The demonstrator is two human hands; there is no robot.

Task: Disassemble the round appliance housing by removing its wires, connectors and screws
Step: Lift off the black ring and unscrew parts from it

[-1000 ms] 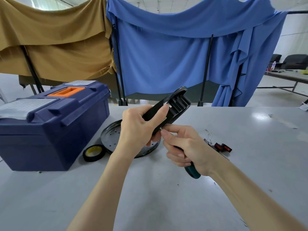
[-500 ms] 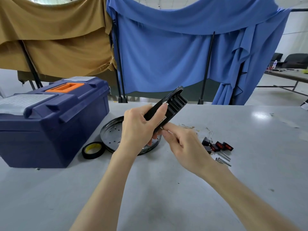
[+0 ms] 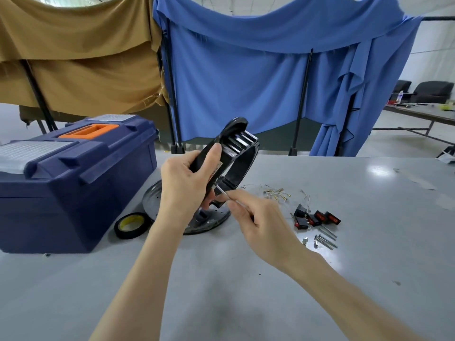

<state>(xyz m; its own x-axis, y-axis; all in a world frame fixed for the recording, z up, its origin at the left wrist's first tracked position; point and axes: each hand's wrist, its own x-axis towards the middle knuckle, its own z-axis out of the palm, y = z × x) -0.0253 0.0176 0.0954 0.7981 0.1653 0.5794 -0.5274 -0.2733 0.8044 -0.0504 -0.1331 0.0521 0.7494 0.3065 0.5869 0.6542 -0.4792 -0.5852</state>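
Right hand (image 3: 261, 220) is seen nearest, its fingers curled and pinched on a thin metal shaft (image 3: 222, 191); the shaft's tip is set against the lower part of the black round housing (image 3: 240, 156). Left hand (image 3: 187, 190) is wrapped round the housing's near rim, thumb laid along the outer face, so that the housing is held tilted on edge above the tabletop (image 3: 221, 291), just above and beyond both hands.

Beneath the hands a round perforated metal plate (image 3: 156, 198) is laid flat on the tabletop; what rests in it is mostly hidden by the hands. A roll of black tape (image 3: 131, 223) is placed just beside the plate's left edge. To the right of the right hand, loose screws (image 3: 326, 238) are laid together, with black-and-red switches (image 3: 317, 219) just behind them and thin wires with small connectors (image 3: 275, 193) scattered farther back.

A dark blue toolbox (image 3: 73, 183) with an orange handle is set at the left; its lid is closed, so its contents cannot be told. Tan cloth (image 3: 81, 57) and blue cloth (image 3: 246, 77) are hung behind.
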